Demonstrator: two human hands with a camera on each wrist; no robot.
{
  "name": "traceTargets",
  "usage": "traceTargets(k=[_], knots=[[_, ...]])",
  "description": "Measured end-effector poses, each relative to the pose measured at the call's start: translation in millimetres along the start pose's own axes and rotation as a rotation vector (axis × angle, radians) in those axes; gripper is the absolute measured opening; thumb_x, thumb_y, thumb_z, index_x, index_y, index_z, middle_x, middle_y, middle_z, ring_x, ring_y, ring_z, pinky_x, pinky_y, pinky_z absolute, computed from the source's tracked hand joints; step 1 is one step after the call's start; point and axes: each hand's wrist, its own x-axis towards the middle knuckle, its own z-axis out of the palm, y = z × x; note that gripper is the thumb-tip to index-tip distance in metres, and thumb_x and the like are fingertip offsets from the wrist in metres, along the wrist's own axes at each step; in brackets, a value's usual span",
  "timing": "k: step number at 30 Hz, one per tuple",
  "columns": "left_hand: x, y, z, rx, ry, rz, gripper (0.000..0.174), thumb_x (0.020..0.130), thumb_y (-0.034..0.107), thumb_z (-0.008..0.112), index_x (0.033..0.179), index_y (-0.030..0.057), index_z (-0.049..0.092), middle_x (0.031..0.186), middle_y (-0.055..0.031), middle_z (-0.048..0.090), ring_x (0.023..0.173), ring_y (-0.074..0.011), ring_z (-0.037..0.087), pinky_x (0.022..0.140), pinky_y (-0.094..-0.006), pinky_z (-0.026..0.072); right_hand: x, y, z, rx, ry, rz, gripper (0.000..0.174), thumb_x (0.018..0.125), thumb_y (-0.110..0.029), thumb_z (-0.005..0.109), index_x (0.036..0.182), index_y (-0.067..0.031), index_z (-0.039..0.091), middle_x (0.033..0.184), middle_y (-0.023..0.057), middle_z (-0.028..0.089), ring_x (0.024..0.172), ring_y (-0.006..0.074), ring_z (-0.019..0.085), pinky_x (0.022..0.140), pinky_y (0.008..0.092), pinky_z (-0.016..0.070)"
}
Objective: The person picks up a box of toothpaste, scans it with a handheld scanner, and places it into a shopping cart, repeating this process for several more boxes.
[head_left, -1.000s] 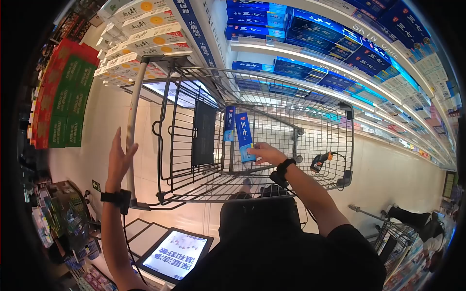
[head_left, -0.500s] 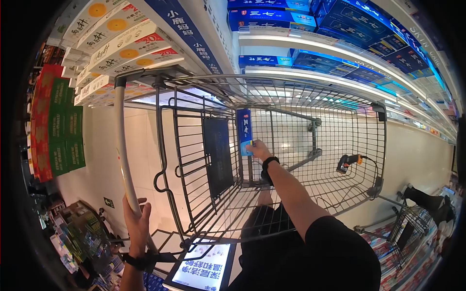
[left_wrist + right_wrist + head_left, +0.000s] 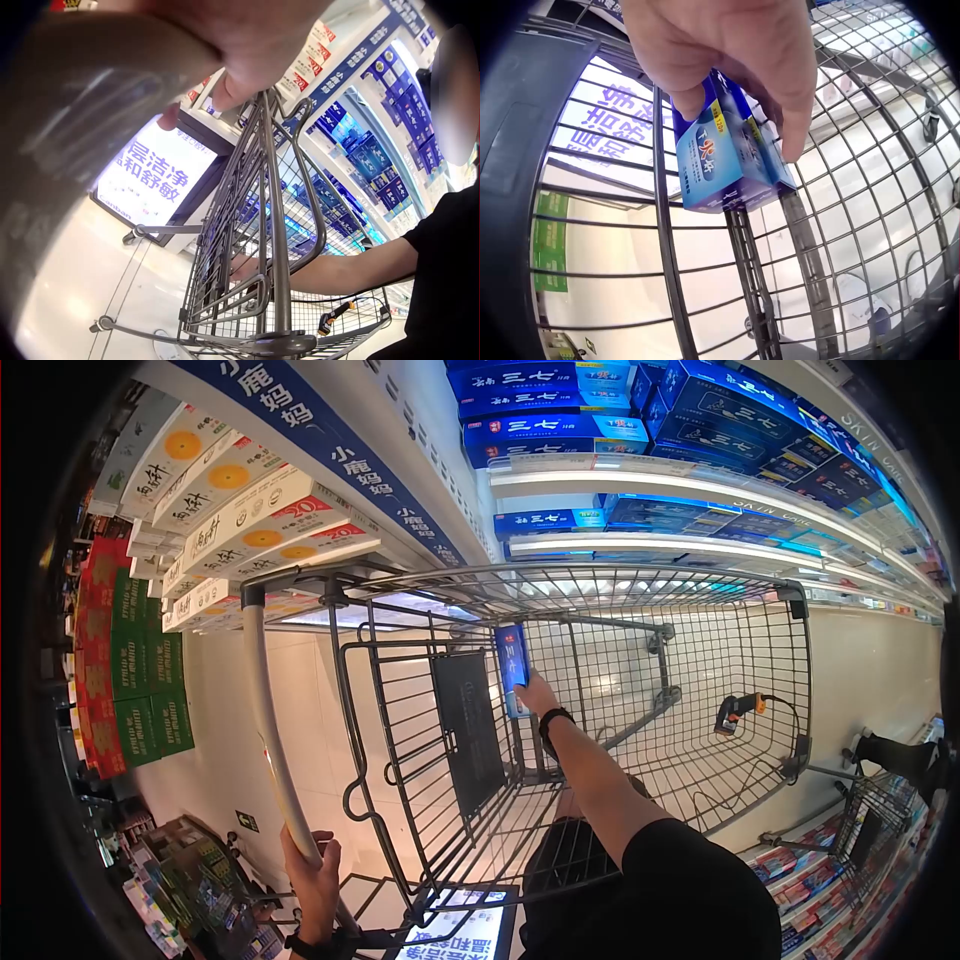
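Observation:
My right hand (image 3: 540, 694) is down inside the wire shopping cart (image 3: 345, 705), at its rear end by the dark folded panel. It grips blue toothpaste boxes (image 3: 712, 161), thumb on one side and fingers on the other. In the right wrist view two boxes stand side by side under the hand, right over the wire floor; their upper ends are hidden by the palm. From the head view the pair shows as one blue upright strip. My left hand (image 3: 315, 880) holds the cart's grey handle (image 3: 262, 700) near its lower end.
A black and orange corded device (image 3: 738, 712) lies at the cart's front end. Shelves of blue toothpaste boxes (image 3: 550, 430) line the far side, beside stacked white cartons (image 3: 230, 525). Green and red cartons (image 3: 140, 660) stand left. Another cart (image 3: 860, 825) is at lower right.
My right hand has lowered its toothpaste box beside the one lying in the cart. My left hand, earlier spread beside the handle, has come to hold it. The view has shifted.

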Motion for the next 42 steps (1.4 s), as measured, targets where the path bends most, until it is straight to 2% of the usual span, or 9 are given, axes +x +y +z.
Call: traceTargets(k=[3, 4, 10, 13, 17, 21, 25, 30, 42], knots=[[1, 2, 2, -0.017, 0.017, 0.005, 0.057, 0.082, 0.003, 0.062, 0.132, 0.0016, 0.035, 0.093, -0.0138, 0.062, 0.078, -0.0185, 0.062, 0.069, -0.0305, 0.0499, 8, 6, 11, -0.101, 0.088, -0.157, 0.052, 0.081, -0.014, 0.067, 0.126, 0.0032, 0.047, 0.1, 0.022, 0.068, 0.082, 0.0339, 0.069, 0.075, 0.0426, 0.0544], [1, 1, 2, -0.021, 0.017, 0.001, 0.058, 0.081, 0.003, 0.062, 0.132, 0.0016, 0.035, 0.092, -0.0138, 0.062, 0.078, -0.0186, 0.062, 0.069, -0.0305, 0.0499, -2, -5, -8, 0.077, -0.099, -0.003, 0.064, 0.08, -0.016, 0.069, 0.134, 0.0025, 0.041, 0.11, 0.0241, 0.065, 0.094, 0.0351, 0.066, 0.084, 0.0417, 0.0518], [-1, -2, -1, -0.051, -0.002, 0.039, 0.059, 0.079, 0.004, 0.063, 0.132, 0.0011, 0.037, 0.09, -0.0143, 0.062, 0.077, -0.0194, 0.062, 0.069, -0.0304, 0.0499, -17, -10, -41, -0.064, -0.147, 0.028, 0.08, 0.083, -0.034, 0.067, 0.146, 0.0002, 0.03, 0.139, 0.0249, 0.047, 0.129, 0.0348, 0.046, 0.105, 0.0407, 0.0387], [0, 2, -2, -0.058, -0.004, 0.087, 0.059, 0.078, 0.003, 0.062, 0.132, 0.001, 0.038, 0.087, -0.0137, 0.063, 0.075, -0.0192, 0.062, 0.067, -0.0305, 0.0501, -26, -34, -69, -0.204, -0.29, -0.168, 0.075, 0.085, -0.039, 0.066, 0.14, 0.0034, 0.039, 0.139, 0.0249, 0.046, 0.129, 0.0354, 0.045, 0.106, 0.04, 0.0383], [1, -7, -2, -0.047, -0.009, 0.168, 0.059, 0.077, 0.004, 0.062, 0.132, 0.0022, 0.038, 0.081, -0.0124, 0.063, 0.069, -0.0185, 0.062, 0.063, -0.031, 0.0503, -81, -137, -143, -0.128, -0.262, -0.581, 0.051, 0.086, -0.03, 0.065, 0.125, 0.0021, 0.056, 0.116, 0.0223, 0.064, 0.105, 0.0321, 0.063, 0.09, 0.0386, 0.0505], [2, -10, -4, -0.036, 0.007, 0.197, 0.059, 0.077, 0.004, 0.062, 0.132, 0.0034, 0.039, 0.079, -0.012, 0.064, 0.063, -0.0183, 0.062, 0.059, -0.0308, 0.0502, -146, -274, -230, -0.139, -0.086, -0.966, 0.032, 0.085, -0.021, 0.065, 0.109, 0.0004, 0.063, 0.096, 0.0171, 0.068, 0.09, 0.0294, 0.067, 0.078, 0.0377, 0.0531], [1, -10, -4, 0.014, 0.019, 0.226, 0.057, 0.077, 0.005, 0.064, 0.129, 0.0027, 0.04, 0.078, -0.0135, 0.066, 0.063, -0.0209, 0.065, 0.06, -0.0321, 0.0522, -123, -354, -285, -0.355, 0.184, -1.208, 0.029, 0.085, -0.018, 0.065, 0.107, 0.0001, 0.062, 0.1, 0.0167, 0.065, 0.097, 0.0327, 0.062, 0.084, 0.0423, 0.0497], [-3, -2, -5, 0.032, 0.026, 0.202, 0.058, 0.077, 0.005, 0.067, 0.128, 0.0027, 0.04, 0.078, -0.0144, 0.067, 0.065, -0.0227, 0.067, 0.061, -0.0333, 0.0535, -57, -380, -308, -0.837, 0.357, -0.954, 0.031, 0.079, -0.009, 0.065, 0.109, -0.0023, 0.062, 0.109, 0.0155, 0.063, 0.106, 0.0347, 0.057, 0.091, 0.0438, 0.0482], [1, -8, -3, -0.012, 0.018, 0.168, 0.061, 0.076, 0.005, 0.068, 0.131, 0.0045, 0.041, 0.078, -0.0128, 0.066, 0.067, -0.0228, 0.067, 0.064, -0.0336, 0.0539, -10, -379, -309, -1.066, 0.388, -0.797, 0.019, 0.079, -0.002, 0.059, 0.096, -0.0029, 0.066, 0.101, 0.0175, 0.067, 0.097, 0.0356, 0.065, 0.083, 0.0445, 0.0536]])
